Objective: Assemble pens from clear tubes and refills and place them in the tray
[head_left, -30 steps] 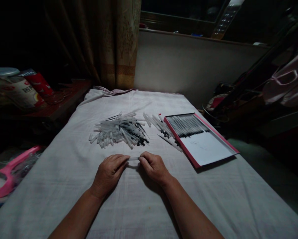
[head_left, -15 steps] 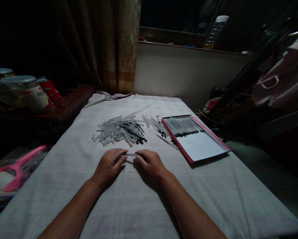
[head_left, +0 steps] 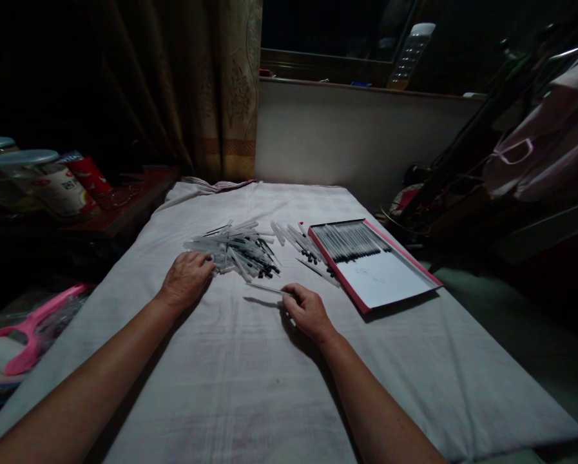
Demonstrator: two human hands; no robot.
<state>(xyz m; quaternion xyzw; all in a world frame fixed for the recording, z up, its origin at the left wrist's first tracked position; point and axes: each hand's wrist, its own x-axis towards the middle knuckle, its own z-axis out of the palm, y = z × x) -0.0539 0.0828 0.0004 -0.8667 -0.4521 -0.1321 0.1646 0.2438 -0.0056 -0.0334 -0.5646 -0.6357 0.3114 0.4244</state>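
Note:
In my right hand, thumb and fingers pinch one end of a thin pale pen, which points left above the cloth. My left hand is at the near left edge of a loose heap of clear pen parts, some with black ends. Its fingers are curled down among them, and what they grip is hidden. To the right of the heap lie several more pens. Beside them, a shallow red-edged box holds a row of pens with black ends along its far side.
A pale checked cloth covers the table. On a side table at the left stand lidded jars and a red can. A pink-handled object lies below. Behind are a curtain and a bottle on the sill.
My hands have parted. The left let go of the pen and moved left and forward to the heap; the right kept the pen and shifted slightly right. The view moved a little.

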